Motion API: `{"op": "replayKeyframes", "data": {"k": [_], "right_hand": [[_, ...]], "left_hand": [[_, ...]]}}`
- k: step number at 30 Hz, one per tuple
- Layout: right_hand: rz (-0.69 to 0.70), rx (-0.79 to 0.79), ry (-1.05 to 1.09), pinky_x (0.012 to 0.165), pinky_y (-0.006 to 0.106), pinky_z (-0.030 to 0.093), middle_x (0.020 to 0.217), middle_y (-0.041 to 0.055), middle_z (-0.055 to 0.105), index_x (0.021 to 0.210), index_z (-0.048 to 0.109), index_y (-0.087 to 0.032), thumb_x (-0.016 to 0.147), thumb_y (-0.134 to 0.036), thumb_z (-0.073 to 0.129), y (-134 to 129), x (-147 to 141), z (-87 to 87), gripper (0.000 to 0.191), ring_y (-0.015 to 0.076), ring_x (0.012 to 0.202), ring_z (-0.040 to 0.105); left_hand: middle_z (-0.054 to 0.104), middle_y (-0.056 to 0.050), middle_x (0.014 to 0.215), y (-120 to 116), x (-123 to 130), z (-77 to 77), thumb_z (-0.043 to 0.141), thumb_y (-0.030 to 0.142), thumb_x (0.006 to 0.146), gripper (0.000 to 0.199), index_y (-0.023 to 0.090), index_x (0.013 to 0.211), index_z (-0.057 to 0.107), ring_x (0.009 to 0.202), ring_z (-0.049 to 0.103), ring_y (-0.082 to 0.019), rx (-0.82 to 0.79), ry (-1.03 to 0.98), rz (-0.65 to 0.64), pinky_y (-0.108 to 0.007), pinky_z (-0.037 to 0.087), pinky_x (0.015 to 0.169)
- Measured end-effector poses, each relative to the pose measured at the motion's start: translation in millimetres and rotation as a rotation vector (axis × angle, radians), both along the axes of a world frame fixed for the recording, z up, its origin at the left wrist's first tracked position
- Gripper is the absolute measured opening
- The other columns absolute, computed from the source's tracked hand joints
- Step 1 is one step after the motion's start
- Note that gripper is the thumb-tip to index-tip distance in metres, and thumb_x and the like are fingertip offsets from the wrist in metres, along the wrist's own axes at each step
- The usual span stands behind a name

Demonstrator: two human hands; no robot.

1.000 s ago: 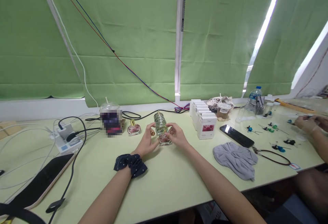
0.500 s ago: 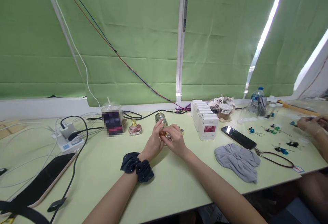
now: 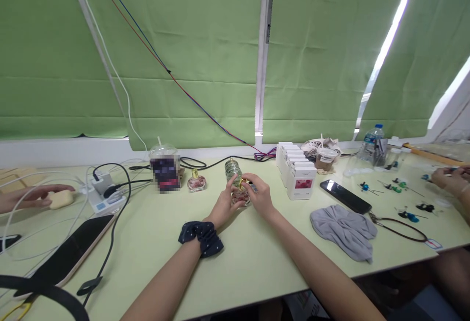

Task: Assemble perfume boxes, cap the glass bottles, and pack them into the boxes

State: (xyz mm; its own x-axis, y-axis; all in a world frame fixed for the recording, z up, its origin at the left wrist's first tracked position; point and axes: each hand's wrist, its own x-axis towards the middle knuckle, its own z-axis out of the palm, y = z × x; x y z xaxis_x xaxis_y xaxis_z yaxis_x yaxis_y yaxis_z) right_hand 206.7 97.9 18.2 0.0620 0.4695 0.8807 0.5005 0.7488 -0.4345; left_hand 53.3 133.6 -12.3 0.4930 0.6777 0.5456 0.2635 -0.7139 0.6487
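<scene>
In the middle of the table a small glass perfume bottle [image 3: 240,198] with pinkish contents stands upright between my hands. My left hand [image 3: 222,207] is closed around its left side. With thumb and fingertips, my right hand [image 3: 260,194] pinches the bottle's gold top [image 3: 241,184]; the fingers partly hide it. Just behind are greenish glass pieces [image 3: 232,167] in a row, partly covered by my left fingers. A similar perfume bottle [image 3: 197,184] with a gold top stands to the left.
White boxes [image 3: 301,183] line up to the right, near a phone [image 3: 345,196] and a grey cloth [image 3: 343,230]. A power strip [image 3: 106,201] with cables and a tablet-like device [image 3: 69,250] lie left. Another person's hand [image 3: 40,196] holds a pale yellow block [image 3: 61,199]; a co-worker's hands [image 3: 451,179] are far right.
My right hand has shifted right and up onto the gold top, uncovering more of the bottle. Another person's hand with a pale block has come in at the left. The view has shifted slightly.
</scene>
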Motion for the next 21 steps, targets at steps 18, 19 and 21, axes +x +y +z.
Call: {"op": "replayKeyframes", "data": {"k": [18, 19, 21], "right_hand": [[0.083, -0.279, 0.001, 0.086, 0.039, 0.054, 0.098, 0.0066, 0.069, 0.115, 0.047, -0.023, 0.085, -0.019, 0.053, 6.9, 0.8, -15.6, 0.030, 0.0219, 0.094, 0.068], [0.083, -0.284, 0.005, 0.085, 0.039, 0.054, 0.097, 0.0065, 0.069, 0.114, 0.047, -0.023, 0.085, -0.019, 0.053, 7.8, 0.9, -16.4, 0.030, 0.0217, 0.093, 0.068], [0.087, -0.296, 0.005, 0.084, 0.038, 0.055, 0.097, 0.0066, 0.069, 0.113, 0.048, -0.023, 0.085, -0.019, 0.053, 9.5, 1.3, -18.4, 0.029, 0.0214, 0.092, 0.068]], "left_hand": [[0.063, -0.007, 0.122, -6.9, 3.3, 10.0, 0.056, 0.016, 0.085, 0.050, 0.026, 0.131, 0.041, 0.101, 0.064, -0.019, 0.023, -0.006, -0.034, -0.036, 0.050, 0.090], [0.063, -0.007, 0.121, -6.6, 3.5, 9.6, 0.056, 0.016, 0.085, 0.050, 0.026, 0.131, 0.041, 0.101, 0.064, -0.019, 0.014, -0.006, -0.035, -0.036, 0.050, 0.090], [0.063, -0.007, 0.120, -6.3, 3.8, 9.1, 0.055, 0.016, 0.085, 0.048, 0.026, 0.130, 0.042, 0.103, 0.064, -0.019, 0.001, -0.005, -0.034, -0.036, 0.050, 0.090]]}}
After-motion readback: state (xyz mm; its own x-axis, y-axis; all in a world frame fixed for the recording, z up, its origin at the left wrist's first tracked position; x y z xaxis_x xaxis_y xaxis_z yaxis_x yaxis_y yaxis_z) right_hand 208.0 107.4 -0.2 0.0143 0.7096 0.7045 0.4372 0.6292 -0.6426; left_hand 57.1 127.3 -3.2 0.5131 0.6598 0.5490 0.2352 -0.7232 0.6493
